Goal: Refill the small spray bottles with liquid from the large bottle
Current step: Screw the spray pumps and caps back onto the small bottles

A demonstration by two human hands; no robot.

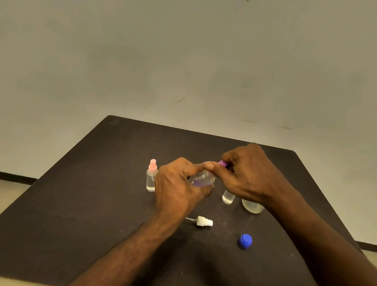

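Observation:
My left hand [177, 185] grips a small clear spray bottle [203, 178], tilted above the dark table [94, 203]. My right hand [246, 173] pinches its purple spray cap [223, 163] at the bottle's top. A pink-capped spray bottle [151, 177] stands upright just left of my left hand. An uncapped small clear bottle [228, 197] stands below my right hand. The base of the large clear bottle [253, 206] shows under my right wrist; the rest of it is hidden. A white spray head [203, 221] with its tube lies loose on the table.
A blue screw cap [245, 241] lies on the table near the front right. The table's far edge meets a pale wall [187, 56]; floor shows at the left and right edges.

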